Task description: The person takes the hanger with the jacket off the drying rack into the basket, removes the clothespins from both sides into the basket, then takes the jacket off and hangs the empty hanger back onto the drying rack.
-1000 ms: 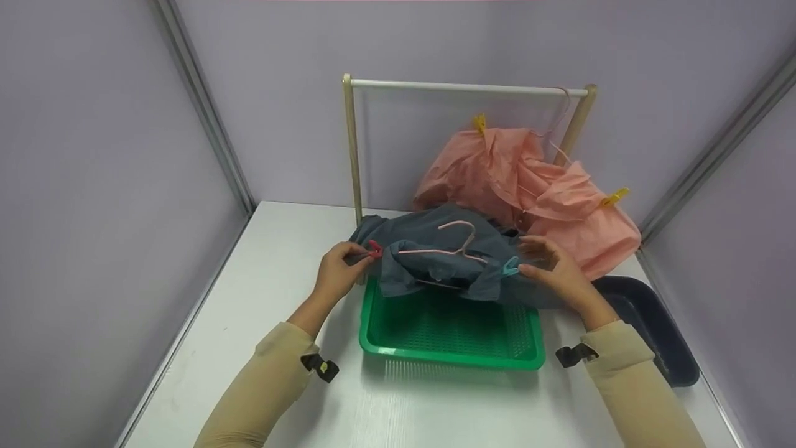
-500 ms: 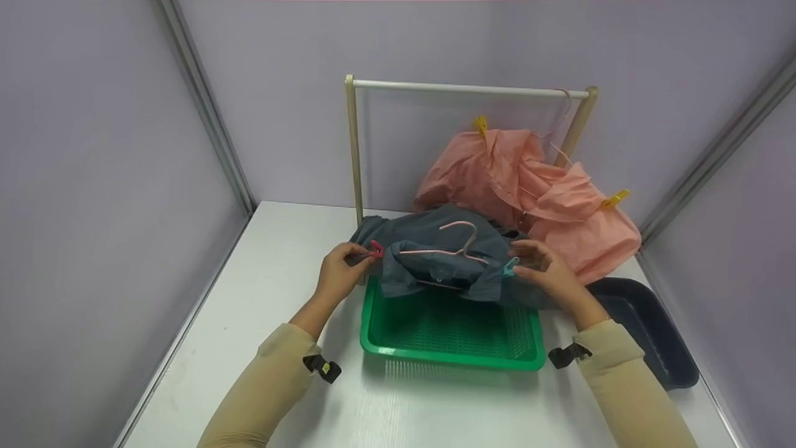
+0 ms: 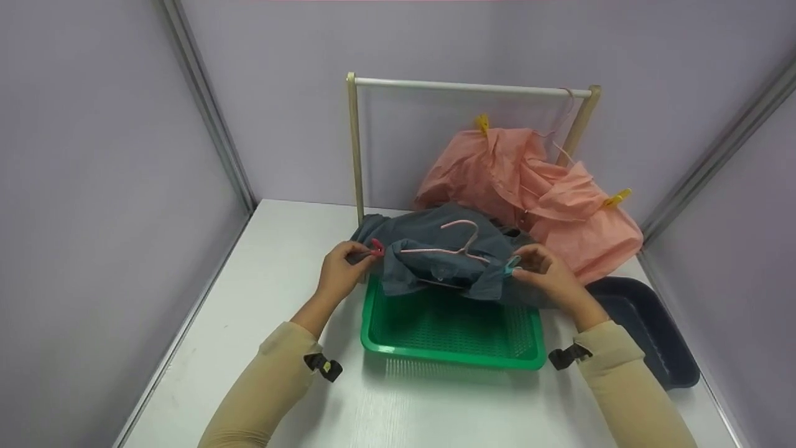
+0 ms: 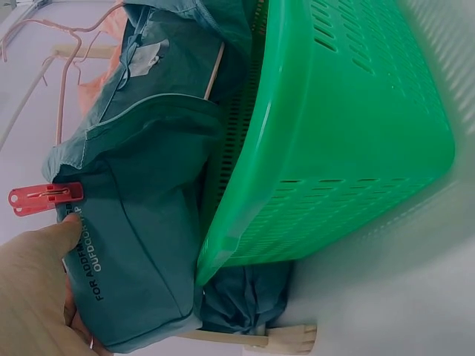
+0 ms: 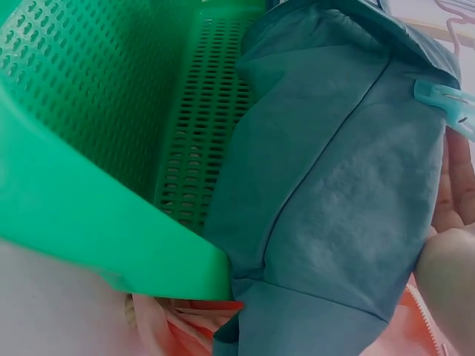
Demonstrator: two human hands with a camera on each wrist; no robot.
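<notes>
Now the right hand (image 3: 544,274), open a second ago, pinches the blue clip (image 3: 511,266) at the grey shirt (image 3: 435,252)'s three o'clock shoulder; the left hand (image 3: 339,274) pinches fabric beside the red clip (image 3: 375,248) at nine, above the green basket (image 3: 451,333). Clipping looks nearly complete.

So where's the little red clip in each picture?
Head: red clip left of centre, at the left hand's fingertips, on the grey shirt.
Left wrist: far left, above the thumb.
Right wrist: not in it.
Shared landmark: green basket.
</notes>
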